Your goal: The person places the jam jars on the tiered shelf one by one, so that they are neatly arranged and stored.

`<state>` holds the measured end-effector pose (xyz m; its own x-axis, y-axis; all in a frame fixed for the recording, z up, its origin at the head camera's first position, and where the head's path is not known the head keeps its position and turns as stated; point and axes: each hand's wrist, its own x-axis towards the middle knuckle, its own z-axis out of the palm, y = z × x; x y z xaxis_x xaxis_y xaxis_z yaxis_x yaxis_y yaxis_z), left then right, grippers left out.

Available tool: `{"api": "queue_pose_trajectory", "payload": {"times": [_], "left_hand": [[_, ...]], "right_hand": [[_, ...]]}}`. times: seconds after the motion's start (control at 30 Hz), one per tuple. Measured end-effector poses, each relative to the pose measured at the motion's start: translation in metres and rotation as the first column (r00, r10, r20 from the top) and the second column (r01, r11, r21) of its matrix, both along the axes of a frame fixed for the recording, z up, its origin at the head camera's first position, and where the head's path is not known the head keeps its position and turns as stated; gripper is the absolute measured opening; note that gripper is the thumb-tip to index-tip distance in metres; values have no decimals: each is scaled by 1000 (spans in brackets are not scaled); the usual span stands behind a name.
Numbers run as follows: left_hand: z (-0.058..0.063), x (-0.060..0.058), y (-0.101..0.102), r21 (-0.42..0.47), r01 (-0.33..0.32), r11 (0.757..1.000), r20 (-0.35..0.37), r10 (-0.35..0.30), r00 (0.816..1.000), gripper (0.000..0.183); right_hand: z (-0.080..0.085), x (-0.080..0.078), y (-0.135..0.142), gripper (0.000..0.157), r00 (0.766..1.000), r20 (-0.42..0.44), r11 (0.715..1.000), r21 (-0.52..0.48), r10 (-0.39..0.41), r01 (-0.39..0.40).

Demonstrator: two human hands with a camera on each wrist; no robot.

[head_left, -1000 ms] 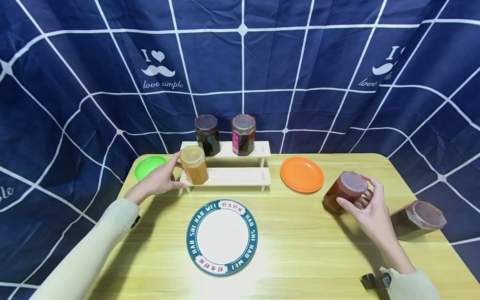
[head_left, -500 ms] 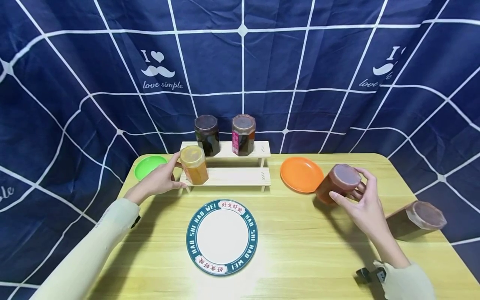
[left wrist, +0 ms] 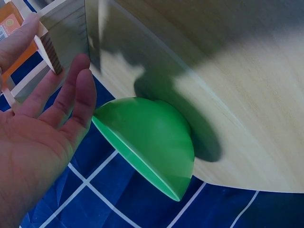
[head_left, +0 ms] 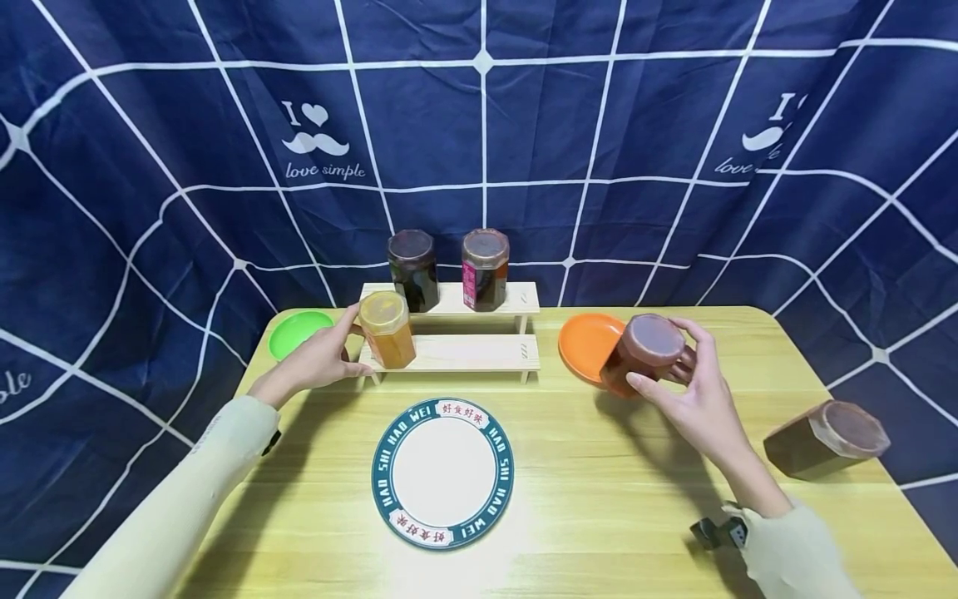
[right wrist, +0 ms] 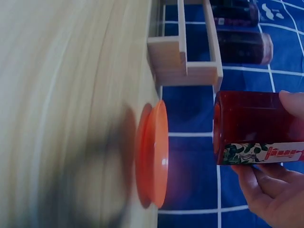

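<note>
My right hand (head_left: 699, 405) grips a dark red jar (head_left: 645, 353) with a flowery label, thumb on one side and fingers on the other. The right wrist view shows the jar (right wrist: 249, 128) raised off the table, level with the orange dish (right wrist: 160, 156); in the head view it overlaps that dish's right part. My left hand (head_left: 318, 358) is at the left end of a two-step wooden rack (head_left: 479, 353). Its thumb and forefinger pinch the end of the lower board. On that board, right by the fingers, stands a yellow honey jar (head_left: 389, 333).
Two dark jars, one black (head_left: 414, 270) and one with a pink label (head_left: 485, 270), stand on the upper step. A green bowl (head_left: 295, 333) is at the back left. A white plate (head_left: 444, 472) with a teal rim lies in front. Another brown jar (head_left: 823, 441) stands far right.
My right hand has carried the dark red jar left and a little back, from the right of the orange dish to over its right part. My left hand has not moved.
</note>
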<state>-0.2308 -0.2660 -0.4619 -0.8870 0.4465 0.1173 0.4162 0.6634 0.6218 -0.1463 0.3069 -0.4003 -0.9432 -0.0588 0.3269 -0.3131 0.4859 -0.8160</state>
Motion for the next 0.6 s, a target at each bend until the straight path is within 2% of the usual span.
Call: {"api": "queue_pose_trajectory", "payload": {"times": [0.2,0.3,0.53,0.57,0.6], "left_hand": [[13,6,5,14,-2,1000,1,2,1000,116],[14,7,5,29,6,1000,3,-6,1000,115],[-8,-8,-4,-12,-6,1000,8,6,1000,117],[-9,-8,-4,-21,-14,1000,5,14,1000,117],[-4,-5,-2,-23,-12,1000,9,12,1000,116]], "right_hand": [[2,-7,-23,96,998,-2,998,-33,61,-61],[1,-11,-35,96,995,-3,994,-48,96,-96],[-3,-22,-63,93,986,14,981,-95,169,-167],[-4,-23,-68,93,984,18,979,-104,178,-175],[-4,-25,-72,93,982,22,977,-109,185,-182]]}}
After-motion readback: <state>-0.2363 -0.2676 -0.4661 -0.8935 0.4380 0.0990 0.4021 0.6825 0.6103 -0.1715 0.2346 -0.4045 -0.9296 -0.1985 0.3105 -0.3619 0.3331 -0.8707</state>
